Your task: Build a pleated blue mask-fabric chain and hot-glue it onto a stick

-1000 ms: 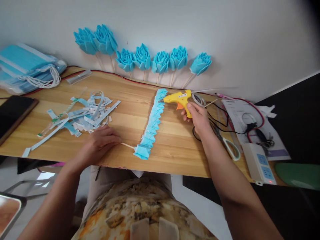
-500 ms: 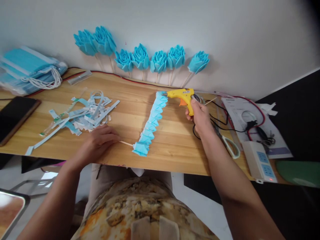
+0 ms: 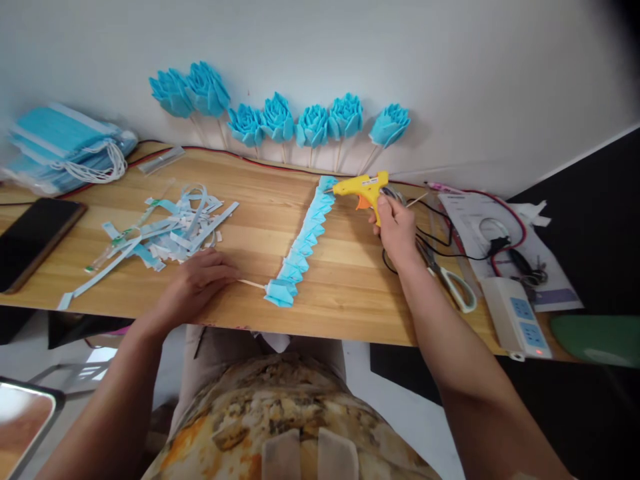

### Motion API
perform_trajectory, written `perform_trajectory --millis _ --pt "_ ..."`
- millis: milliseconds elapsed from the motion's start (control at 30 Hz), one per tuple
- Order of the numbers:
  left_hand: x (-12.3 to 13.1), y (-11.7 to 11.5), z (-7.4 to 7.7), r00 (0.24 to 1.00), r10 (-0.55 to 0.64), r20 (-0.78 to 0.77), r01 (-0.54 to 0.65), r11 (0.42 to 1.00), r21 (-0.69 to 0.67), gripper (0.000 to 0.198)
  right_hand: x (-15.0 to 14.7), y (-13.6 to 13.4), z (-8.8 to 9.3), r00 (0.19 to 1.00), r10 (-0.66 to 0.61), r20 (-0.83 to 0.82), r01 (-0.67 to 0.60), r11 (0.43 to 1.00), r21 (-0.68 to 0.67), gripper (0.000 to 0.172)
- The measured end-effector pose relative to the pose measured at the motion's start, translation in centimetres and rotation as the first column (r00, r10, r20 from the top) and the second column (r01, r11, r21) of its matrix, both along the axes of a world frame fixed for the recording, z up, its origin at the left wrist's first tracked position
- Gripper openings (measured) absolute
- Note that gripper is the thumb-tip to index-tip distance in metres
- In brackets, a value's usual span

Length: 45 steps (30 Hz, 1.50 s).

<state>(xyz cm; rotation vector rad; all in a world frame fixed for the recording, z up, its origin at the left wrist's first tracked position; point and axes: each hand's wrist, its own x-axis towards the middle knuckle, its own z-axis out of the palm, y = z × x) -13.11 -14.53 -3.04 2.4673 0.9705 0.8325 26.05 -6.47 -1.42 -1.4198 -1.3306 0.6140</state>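
Observation:
My right hand (image 3: 396,225) is wrapped round the handle of a yellow hot glue gun (image 3: 361,189). The gun's nozzle points left and meets the far end of a pleated light-blue strip (image 3: 306,243), which slants across the table. At the strip's near end, a rolled blue piece surrounds the tip of a thin wooden stick (image 3: 251,284). My left hand (image 3: 203,283) pinches the stick's other end and rests low on the table. The fingers of my left hand are closed; the stick's held end is hidden by them.
Several blue flowers on sticks (image 3: 313,125) lean on the wall. White and blue scraps (image 3: 175,230), a phone (image 3: 37,243) and bagged face masks (image 3: 67,143) lie left. To the right are scissors (image 3: 456,288), cables, papers and a power strip (image 3: 520,319).
The view has shifted slightly. The glue gun's nozzle remains at the strip's far end, and the left hand still holds the stick in nearly the same place.

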Motion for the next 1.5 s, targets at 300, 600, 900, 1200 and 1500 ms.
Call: perform_trajectory --millis 300,600,900,1200,1500 --pt "-0.2 0.0 -0.1 1.0 -0.014 -0.012 0.014 1.0 0.013 0.02 0.6 0.7 -0.2 0.974 -0.099 -0.204 0.086 0.994 -0.069 0.044" --pt "-0.5 -0.1 0.3 0.999 -0.039 -0.033 0.04 0.999 0.015 0.018 0.6 0.3 -0.1 0.989 0.072 -0.127 -0.07 0.997 0.025 0.04" --pt "-2.9 -1.5 0.2 0.997 0.034 -0.072 -0.028 0.996 0.082 0.02 0.7 -0.1 0.6 0.996 0.073 -0.042 -0.074 0.997 -0.011 0.035" --pt "-2.9 -1.4 -0.2 0.998 0.025 -0.059 -0.021 0.998 0.065 0.022 0.9 -0.5 1.3 0.998 0.064 0.027 -0.064 0.998 -0.027 0.032" --pt "-2.8 -1.5 0.0 0.998 0.034 -0.05 -0.03 0.997 0.064 0.022 0.9 -0.4 0.6 0.994 0.08 0.076 -0.079 0.997 -0.018 0.027"
